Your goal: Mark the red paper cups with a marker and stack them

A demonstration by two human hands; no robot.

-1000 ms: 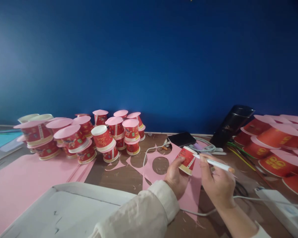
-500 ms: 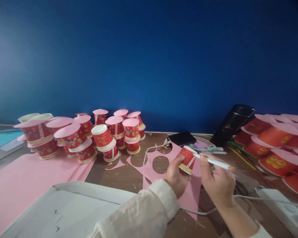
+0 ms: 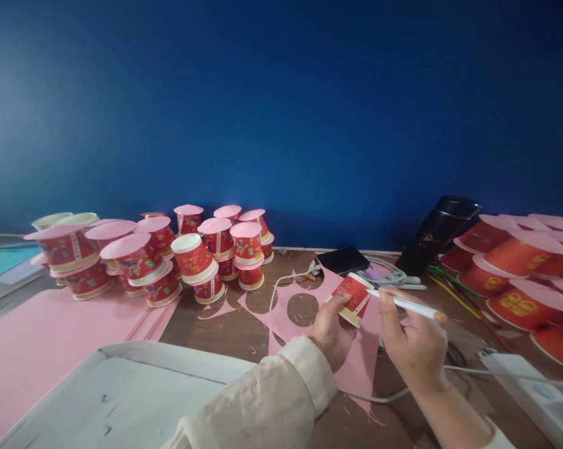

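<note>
Clamping fingers of the left hand [image 3: 332, 333] on a tilted red-and-cream paper cup [image 3: 357, 299]; pinching a slim white pen [image 3: 414, 307] in the right hand [image 3: 414, 346], tip at cup's edge.

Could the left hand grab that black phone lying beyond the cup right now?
Probably not: the left hand is holding the red cup, which sits between it and the black phone. With that hand free, likely yes: the phone looks nearby, with nothing seeming to cover it.

Held cup [image 3: 355, 298] partly hidden by left hand [image 3: 332, 333], lettering [image 3: 363, 303] too small; rightmost cups [image 3: 562, 343] cropped
</note>
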